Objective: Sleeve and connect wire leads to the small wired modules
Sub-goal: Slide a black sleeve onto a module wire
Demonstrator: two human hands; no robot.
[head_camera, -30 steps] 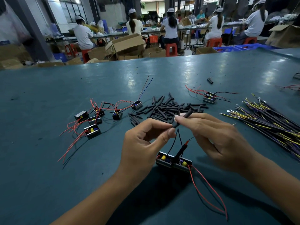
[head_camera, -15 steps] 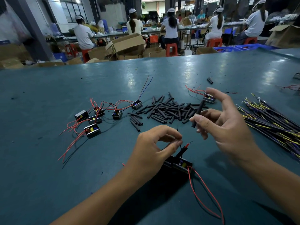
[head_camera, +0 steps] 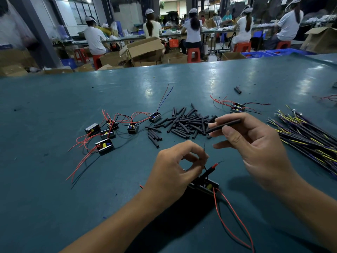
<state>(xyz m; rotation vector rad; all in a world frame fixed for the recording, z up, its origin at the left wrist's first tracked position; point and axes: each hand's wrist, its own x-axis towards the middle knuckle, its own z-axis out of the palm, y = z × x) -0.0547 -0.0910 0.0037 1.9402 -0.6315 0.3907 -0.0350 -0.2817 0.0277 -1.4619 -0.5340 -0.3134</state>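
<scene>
My left hand (head_camera: 175,167) pinches a thin black wire lead (head_camera: 204,148) that rises from a small black module (head_camera: 206,186) lying on the table below it. A second lead of that module wears a black sleeve (head_camera: 209,170) with a red tip, and long red wires (head_camera: 231,221) trail toward me. My right hand (head_camera: 255,148) holds a black sleeve tube (head_camera: 224,125) between thumb and fingers, above and to the right of the lead, apart from it. A pile of loose black sleeves (head_camera: 184,123) lies behind the hands.
Several wired modules (head_camera: 109,132) with red leads sit at the left, another module (head_camera: 237,107) at the back right. A bundle of dark and yellow wires (head_camera: 306,136) lies at the right. Beyond the teal table (head_camera: 54,110), seated workers and cardboard boxes (head_camera: 144,48).
My right hand left the pinch point, swung out over the sleeve pile, and now holds a sleeve tube level nearer the lead. My left hand sank toward the module, still pinching the black lead.
</scene>
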